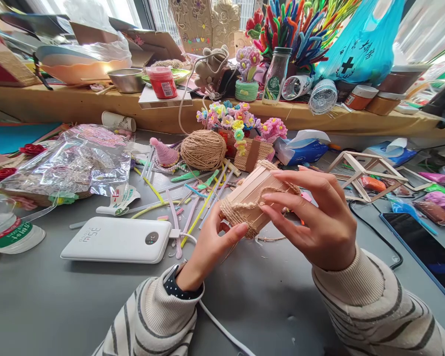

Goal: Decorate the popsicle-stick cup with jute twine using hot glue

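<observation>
A small box of wooden craft sticks point(249, 194), wrapped along its edges with jute twine, is held above the grey table between both hands. My left hand point(209, 249) pinches its near twine-wrapped corner from below. My right hand point(319, 220) grips the box from the right, fingers laid over its top and side. A ball of jute twine point(203, 150) sits just behind, among loose coloured sticks and pipe cleaners point(193, 198).
A white power bank point(116, 240) with its cable lies at the left. A plastic bag point(74, 163) is beyond it. A wooden stick frame point(359, 170), a tissue pack point(300, 148) and a phone point(426, 252) are at the right. The wooden shelf point(96, 106) behind is crowded.
</observation>
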A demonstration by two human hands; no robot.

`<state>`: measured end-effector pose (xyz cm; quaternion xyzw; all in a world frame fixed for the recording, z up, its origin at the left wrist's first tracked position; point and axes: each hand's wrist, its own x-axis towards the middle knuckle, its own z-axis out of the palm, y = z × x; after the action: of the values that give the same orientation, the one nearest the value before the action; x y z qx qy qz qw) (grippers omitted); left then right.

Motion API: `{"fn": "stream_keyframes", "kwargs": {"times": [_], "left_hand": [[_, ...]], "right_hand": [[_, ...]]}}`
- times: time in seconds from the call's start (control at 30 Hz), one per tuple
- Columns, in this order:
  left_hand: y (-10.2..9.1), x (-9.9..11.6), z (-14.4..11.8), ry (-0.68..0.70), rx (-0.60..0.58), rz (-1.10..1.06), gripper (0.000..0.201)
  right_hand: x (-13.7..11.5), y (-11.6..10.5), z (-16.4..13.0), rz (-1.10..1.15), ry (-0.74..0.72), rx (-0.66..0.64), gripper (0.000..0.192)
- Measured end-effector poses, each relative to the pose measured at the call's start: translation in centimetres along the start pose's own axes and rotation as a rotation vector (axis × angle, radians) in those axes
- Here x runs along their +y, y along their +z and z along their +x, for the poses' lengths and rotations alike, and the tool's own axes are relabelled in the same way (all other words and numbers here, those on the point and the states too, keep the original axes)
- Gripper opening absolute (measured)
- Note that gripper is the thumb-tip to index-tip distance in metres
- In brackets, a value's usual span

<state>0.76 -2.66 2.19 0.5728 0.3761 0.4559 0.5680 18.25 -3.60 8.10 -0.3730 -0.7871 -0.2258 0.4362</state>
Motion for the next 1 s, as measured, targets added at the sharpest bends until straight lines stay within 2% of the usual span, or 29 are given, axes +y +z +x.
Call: {"fn": "stream_keyframes", "kwargs": {"times": [0.13, 0.43, 0.77, 1.0], "left_hand": [[-0.1, 0.1, -0.1, -0.003, 0.023, 0.039, 0.065], [0.3, 0.8, 0.0, -0.036, 0.026, -0.035, 0.066], [0.2, 0.4, 0.0, -0.033, 0.051, 0.043, 0.067], [0.1, 0.2, -0.2, -0.036, 0.048, 0.042, 0.063]], "right_hand": [[0.0, -0.2, 0.2, 0.025, 0.000, -0.018, 0.013], [0.0, -0.5, 0.3, 0.049, 0.014, -0.066, 0.012], [0.3, -1.0, 0.6, 0.060, -0.046, -0.147, 0.007], [0.4, -1.2, 0.8, 0.059, -0.041, -0.150, 0.004]]}}
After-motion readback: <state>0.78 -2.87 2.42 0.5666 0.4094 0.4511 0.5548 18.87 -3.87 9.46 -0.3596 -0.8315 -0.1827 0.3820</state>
